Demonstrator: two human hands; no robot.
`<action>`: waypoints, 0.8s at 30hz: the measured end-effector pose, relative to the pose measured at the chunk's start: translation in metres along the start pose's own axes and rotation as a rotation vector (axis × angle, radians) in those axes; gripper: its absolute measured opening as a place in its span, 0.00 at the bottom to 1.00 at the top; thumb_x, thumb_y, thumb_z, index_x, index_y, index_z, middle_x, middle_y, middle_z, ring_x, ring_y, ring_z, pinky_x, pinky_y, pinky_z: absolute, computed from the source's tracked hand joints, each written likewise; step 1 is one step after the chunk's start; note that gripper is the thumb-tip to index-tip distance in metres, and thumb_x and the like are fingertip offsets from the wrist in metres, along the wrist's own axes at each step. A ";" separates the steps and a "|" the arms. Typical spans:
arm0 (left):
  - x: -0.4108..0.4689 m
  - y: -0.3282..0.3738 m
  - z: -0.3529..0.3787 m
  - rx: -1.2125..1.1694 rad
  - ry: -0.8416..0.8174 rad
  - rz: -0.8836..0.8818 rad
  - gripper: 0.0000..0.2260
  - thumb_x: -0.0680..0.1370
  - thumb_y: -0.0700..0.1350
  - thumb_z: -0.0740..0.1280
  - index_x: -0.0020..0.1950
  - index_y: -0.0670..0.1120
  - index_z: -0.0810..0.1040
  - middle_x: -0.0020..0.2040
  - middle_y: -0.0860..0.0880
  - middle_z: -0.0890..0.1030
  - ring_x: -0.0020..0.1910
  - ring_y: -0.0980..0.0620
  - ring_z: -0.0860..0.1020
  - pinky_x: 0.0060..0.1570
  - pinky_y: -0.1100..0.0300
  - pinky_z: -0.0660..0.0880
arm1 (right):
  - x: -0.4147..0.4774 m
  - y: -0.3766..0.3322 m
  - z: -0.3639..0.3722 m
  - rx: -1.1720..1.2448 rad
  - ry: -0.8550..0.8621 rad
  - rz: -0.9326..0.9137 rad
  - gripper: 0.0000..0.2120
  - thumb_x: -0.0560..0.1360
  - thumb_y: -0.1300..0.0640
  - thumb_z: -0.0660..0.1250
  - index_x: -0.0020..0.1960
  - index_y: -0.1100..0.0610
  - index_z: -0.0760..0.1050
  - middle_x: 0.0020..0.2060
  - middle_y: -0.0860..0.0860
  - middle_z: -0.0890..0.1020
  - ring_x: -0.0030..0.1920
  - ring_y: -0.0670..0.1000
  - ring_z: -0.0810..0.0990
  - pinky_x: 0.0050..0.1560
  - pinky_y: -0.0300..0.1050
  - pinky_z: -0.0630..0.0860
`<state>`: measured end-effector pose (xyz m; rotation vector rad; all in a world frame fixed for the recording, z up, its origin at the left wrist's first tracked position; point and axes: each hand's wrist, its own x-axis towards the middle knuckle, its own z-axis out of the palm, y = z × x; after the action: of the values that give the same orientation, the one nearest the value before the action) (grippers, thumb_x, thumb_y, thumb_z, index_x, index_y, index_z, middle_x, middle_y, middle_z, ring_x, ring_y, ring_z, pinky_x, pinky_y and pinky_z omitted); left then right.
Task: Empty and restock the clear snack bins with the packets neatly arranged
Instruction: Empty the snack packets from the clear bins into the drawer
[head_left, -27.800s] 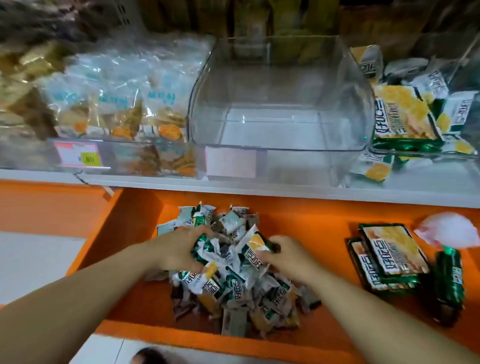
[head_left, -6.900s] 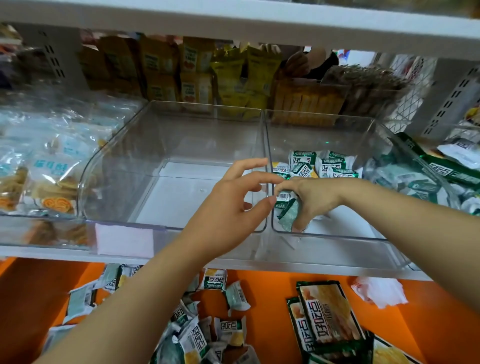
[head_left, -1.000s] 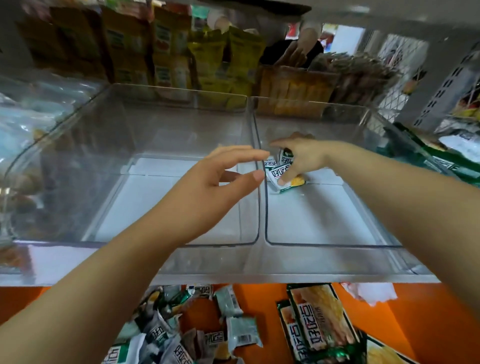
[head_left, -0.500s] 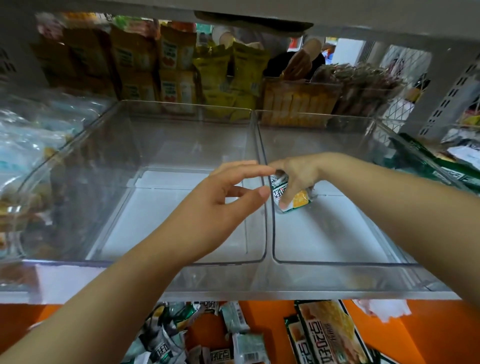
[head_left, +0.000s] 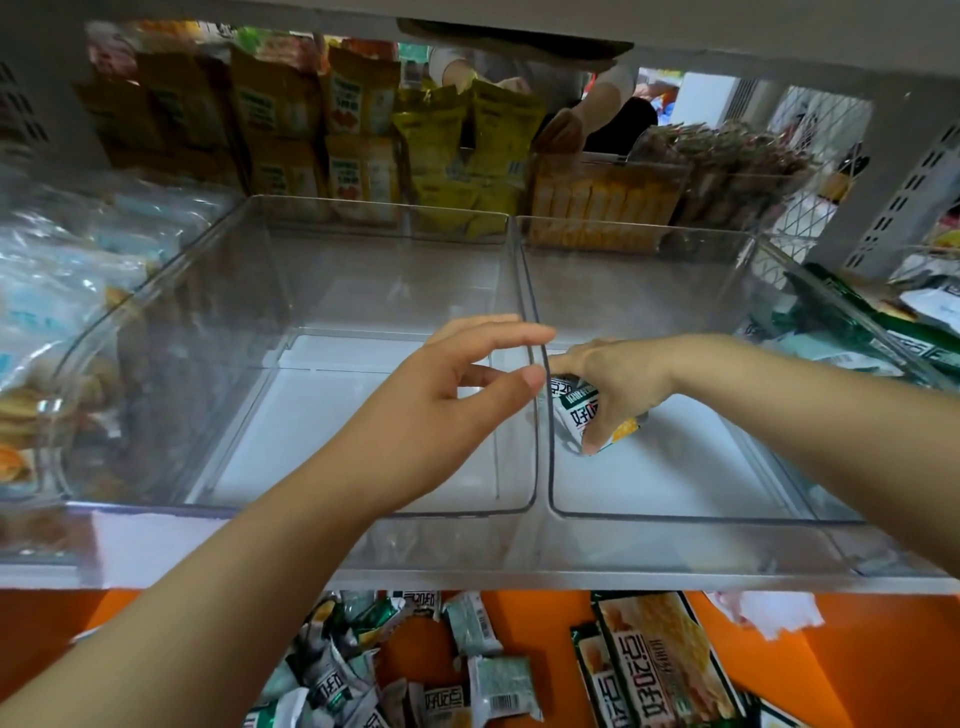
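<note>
Two clear snack bins stand side by side on the white shelf. The left bin (head_left: 260, 291) holds nothing. Inside the right bin (head_left: 737, 312), my right hand (head_left: 618, 379) grips a few small green-and-white snack packets (head_left: 579, 410) near the bin's left wall, low over its floor. My left hand (head_left: 457, 395) hovers at the wall between the two bins, thumb and fingers spread around the rim, holding nothing. A heap of loose packets (head_left: 395, 670) lies on the orange ledge below.
Larger green-and-yellow snack packs (head_left: 654, 670) lie on the orange ledge (head_left: 545, 613) beside a crumpled white wrapper (head_left: 769, 613). Bins of other snacks flank both sides. Behind the shelf hang yellow bags (head_left: 467, 140), with another person's arms visible beyond.
My right hand has drawn the packets forward from the back of the right bin and lowered them. The left hand stays by the divider wall.
</note>
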<state>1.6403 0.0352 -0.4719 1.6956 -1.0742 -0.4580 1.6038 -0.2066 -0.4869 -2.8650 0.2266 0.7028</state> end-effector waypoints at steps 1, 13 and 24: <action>0.000 0.000 0.000 0.001 -0.001 0.003 0.18 0.68 0.64 0.61 0.57 0.69 0.76 0.63 0.67 0.71 0.56 0.63 0.77 0.59 0.57 0.75 | -0.001 0.000 0.001 0.021 -0.004 -0.010 0.39 0.64 0.49 0.79 0.67 0.36 0.61 0.44 0.39 0.68 0.53 0.51 0.73 0.43 0.40 0.77; -0.003 0.003 0.000 0.054 0.010 0.050 0.16 0.71 0.62 0.59 0.58 0.68 0.73 0.63 0.67 0.70 0.52 0.69 0.75 0.52 0.73 0.73 | -0.019 0.006 0.008 0.094 0.038 -0.003 0.33 0.66 0.53 0.78 0.64 0.40 0.65 0.54 0.47 0.79 0.50 0.52 0.78 0.53 0.47 0.77; -0.042 0.010 -0.014 0.447 0.080 0.103 0.15 0.79 0.48 0.63 0.66 0.58 0.72 0.58 0.61 0.74 0.50 0.67 0.74 0.50 0.76 0.67 | -0.170 -0.053 -0.017 0.391 0.521 -0.093 0.32 0.67 0.50 0.76 0.66 0.38 0.64 0.58 0.43 0.76 0.53 0.47 0.79 0.53 0.45 0.76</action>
<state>1.6240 0.0770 -0.4656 2.0127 -1.2629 -0.0825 1.4725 -0.1406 -0.3843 -2.5944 0.2625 -0.1121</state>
